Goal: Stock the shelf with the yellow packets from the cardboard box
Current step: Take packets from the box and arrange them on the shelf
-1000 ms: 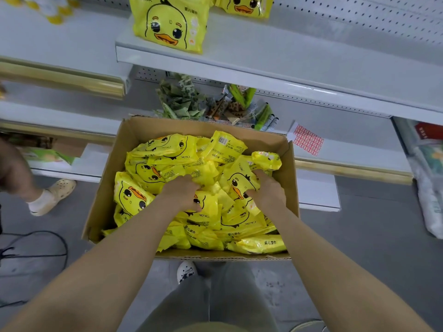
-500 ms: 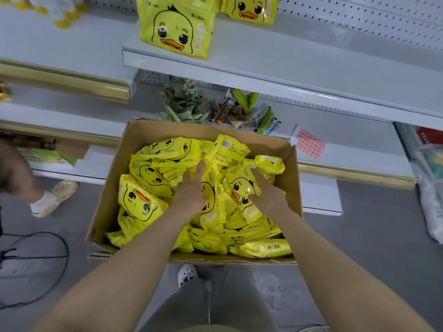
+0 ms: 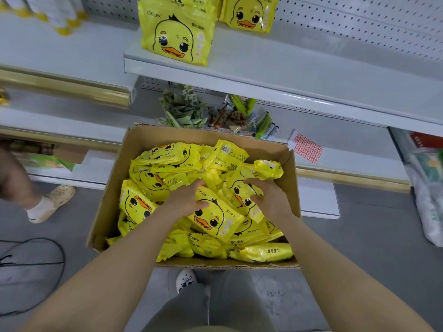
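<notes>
An open cardboard box (image 3: pixel 112 188) on the floor holds several yellow packets printed with a duck face. My left hand (image 3: pixel 184 198) grips the upper left edge of one face-up yellow packet (image 3: pixel 215 220) in the middle of the pile, thumb on its front. My right hand (image 3: pixel 272 202) curls over a second yellow packet (image 3: pixel 239 195) standing just to the right, fingers over its top and thumb on its face. On the white shelf (image 3: pixel 287 73) above, two more duck packets stand upright, one (image 3: pixel 177 37) at the front and another (image 3: pixel 249 13) behind.
Small green and brown snack items (image 3: pixel 215 113) and a red sticker sheet (image 3: pixel 308 147) lie on the lower shelf behind the box. Another person's foot in a cream clog (image 3: pixel 60 195) stands at left. A black cable (image 3: pixel 48 259) loops on the floor. White bags (image 3: pixel 429 200) lean at right.
Both hands rose out of the pile and moved toward the shelf side of the box. The left hand pulled one packet face-up on top; the right hand closed on the packet beside it.
</notes>
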`<action>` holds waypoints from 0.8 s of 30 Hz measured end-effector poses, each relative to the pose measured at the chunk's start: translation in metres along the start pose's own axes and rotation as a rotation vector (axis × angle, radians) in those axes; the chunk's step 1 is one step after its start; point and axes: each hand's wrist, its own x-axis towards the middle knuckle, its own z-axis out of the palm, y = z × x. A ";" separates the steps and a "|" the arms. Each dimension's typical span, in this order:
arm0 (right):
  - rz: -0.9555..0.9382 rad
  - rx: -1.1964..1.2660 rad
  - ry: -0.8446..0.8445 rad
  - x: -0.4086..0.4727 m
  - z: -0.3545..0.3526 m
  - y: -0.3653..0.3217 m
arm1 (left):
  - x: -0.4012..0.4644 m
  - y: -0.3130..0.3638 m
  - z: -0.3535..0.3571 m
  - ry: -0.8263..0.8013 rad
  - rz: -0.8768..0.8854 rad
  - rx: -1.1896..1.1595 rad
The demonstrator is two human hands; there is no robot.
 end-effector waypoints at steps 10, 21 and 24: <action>-0.070 0.067 0.088 0.011 -0.039 -0.015 | -0.016 0.013 -0.039 0.080 0.078 -0.495; -0.147 0.409 0.196 0.042 -0.141 -0.036 | -0.016 0.039 -0.129 0.335 0.227 -0.541; -0.166 0.492 0.213 0.056 -0.172 -0.034 | -0.015 0.055 -0.153 0.399 0.264 -0.609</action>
